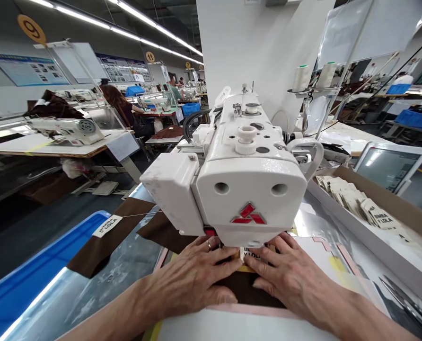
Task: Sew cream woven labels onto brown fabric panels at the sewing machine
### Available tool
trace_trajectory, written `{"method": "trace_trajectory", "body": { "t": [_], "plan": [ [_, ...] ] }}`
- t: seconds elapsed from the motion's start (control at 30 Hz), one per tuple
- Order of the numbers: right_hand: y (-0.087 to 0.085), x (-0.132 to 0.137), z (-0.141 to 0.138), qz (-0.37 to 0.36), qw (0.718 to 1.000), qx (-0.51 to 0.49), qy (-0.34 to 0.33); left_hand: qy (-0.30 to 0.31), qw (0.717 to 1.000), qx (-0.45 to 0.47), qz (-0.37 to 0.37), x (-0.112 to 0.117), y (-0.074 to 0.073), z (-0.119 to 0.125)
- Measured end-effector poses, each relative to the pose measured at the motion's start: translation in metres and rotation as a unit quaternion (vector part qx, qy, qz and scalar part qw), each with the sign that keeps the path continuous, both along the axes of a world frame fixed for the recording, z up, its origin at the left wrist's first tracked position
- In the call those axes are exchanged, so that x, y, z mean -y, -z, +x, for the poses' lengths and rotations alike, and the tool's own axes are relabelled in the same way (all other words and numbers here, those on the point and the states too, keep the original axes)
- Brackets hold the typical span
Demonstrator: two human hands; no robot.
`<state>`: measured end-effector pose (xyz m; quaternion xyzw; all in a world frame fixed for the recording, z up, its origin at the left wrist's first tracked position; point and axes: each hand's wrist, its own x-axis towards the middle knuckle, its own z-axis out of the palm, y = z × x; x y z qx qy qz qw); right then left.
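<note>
A white sewing machine point(250, 184) with a red emblem stands right in front of me. Under its head a small white printed label point(250, 254) lies on dark brown fabric point(248, 286). My left hand point(200, 272) rests flat on the fabric, its fingertips at the label's left edge. From the other side, my right hand point(285, 272) presses down with outstretched fingers touching the label's right edge. The machine head hides the needle area and some fingertips. Left of the machine lies a brown fabric strip point(102, 246) bearing another label point(107, 226), with a thread running from it.
A long box point(367, 232) of loose labels stands at the right, near scissors point(408, 303) and a tablet-like screen point(391, 166). A blue bin point(37, 274) sits at the left. Thread cones point(301, 78) stand behind the machine. Other people work at machines farther back.
</note>
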<state>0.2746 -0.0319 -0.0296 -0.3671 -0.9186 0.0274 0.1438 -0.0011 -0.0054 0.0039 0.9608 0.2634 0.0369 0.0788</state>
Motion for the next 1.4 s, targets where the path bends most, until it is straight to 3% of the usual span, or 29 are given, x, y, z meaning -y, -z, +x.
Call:
{"method": "trace_trajectory", "body": {
  "t": [0.27,0.43,0.6,0.97,1.4],
  "plan": [
    [-0.002,0.0,0.0,-0.027,1.0,0.008,0.003,-0.04,0.999,0.001,-0.023,0.002,0.002,0.011],
    [0.002,0.0,0.002,-0.016,1.0,0.011,-0.004,-0.025,0.999,0.031,0.012,0.003,0.011,0.005],
    [0.004,-0.001,0.003,0.002,1.0,0.007,-0.008,-0.002,0.999,0.026,0.022,-0.001,0.009,0.002],
    [0.01,-0.002,0.005,0.053,0.999,-0.007,-0.01,-0.017,0.998,0.027,0.048,0.003,0.012,0.0],
    [0.008,-0.005,0.004,0.068,0.997,0.002,-0.022,-0.003,0.991,0.1,0.084,0.001,0.019,-0.008]
  ]
}}
